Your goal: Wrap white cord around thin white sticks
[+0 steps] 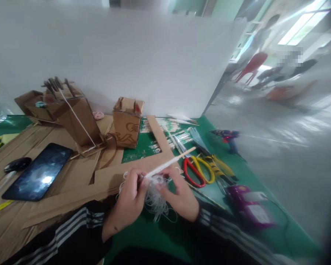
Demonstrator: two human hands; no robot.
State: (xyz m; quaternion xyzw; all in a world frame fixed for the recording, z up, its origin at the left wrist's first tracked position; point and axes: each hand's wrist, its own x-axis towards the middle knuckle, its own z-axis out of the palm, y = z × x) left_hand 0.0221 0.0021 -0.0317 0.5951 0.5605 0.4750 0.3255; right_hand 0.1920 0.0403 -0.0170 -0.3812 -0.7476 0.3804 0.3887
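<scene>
My left hand pinches the near end of a wooden stick wound with white string for most of its length; its bare tip points up and right. My right hand is closed on loose white string just below the stick, its fingers curled behind the stick. A tangle of this string hangs under both hands, over the green table. Red-and-yellow-handled scissors lie right of the right hand, and flat cardboard strips lie behind the hands.
Cardboard models and a cardboard box stand at the back by a white panel. A phone lies left. Bundled sticks, pliers, a glue gun and a purple device sit right.
</scene>
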